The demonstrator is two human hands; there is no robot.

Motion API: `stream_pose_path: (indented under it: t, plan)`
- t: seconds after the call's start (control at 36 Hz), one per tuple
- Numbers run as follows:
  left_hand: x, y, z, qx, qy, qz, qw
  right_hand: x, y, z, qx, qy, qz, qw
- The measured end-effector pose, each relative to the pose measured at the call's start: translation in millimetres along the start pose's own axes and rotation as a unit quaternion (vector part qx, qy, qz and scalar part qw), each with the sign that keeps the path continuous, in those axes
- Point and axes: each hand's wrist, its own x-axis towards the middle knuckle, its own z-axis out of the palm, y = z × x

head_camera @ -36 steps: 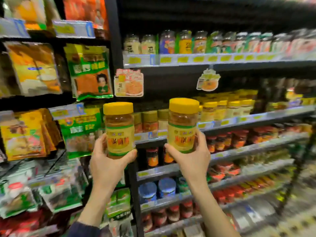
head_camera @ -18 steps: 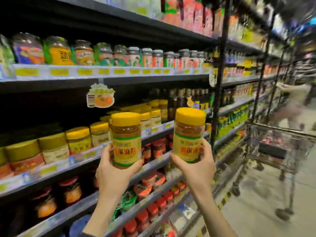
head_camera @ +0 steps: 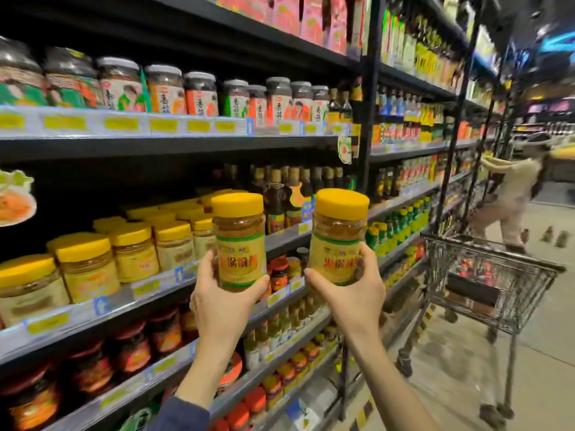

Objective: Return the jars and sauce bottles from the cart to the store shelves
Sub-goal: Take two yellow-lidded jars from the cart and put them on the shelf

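Store aisle, dark shelves (head_camera: 174, 147) packed with jars and bottles. Left hand (head_camera: 222, 301) wrapped around yellow-lidded jar (head_camera: 239, 241), upright. Right hand (head_camera: 351, 293) gripping second jar (head_camera: 339, 236) just beside it, same height. Matching jars (head_camera: 133, 250) on shelf left of both grips. Wire cart (head_camera: 488, 278) right of right hand, further down aisle.

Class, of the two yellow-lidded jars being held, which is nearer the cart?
The right hand's jar; the left hand's jar is farther from the cart.
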Motion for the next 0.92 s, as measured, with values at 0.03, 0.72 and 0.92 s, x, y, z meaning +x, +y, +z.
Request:
stream_pose_path:
  t: [0.03, 0.72, 0.92]
  plan:
    - [7.2, -4.2, 8.0, 0.008, 0.005, 0.002, 1.0, 9.7, 6.3, 5.6, 0.0, -0.003, -0.001, 1.0]
    - [161.9, -83.4, 125.1, 0.144, 0.155, 0.012, 0.977, 186.4, 121.8, 164.7, 0.083, -0.143, -0.011, 0.986]
    - [171.4, -95.9, 146.4, 0.183, 0.217, -0.013, 0.959, 209.0, 139.3, 188.8, 0.107, -0.203, -0.019, 0.973]
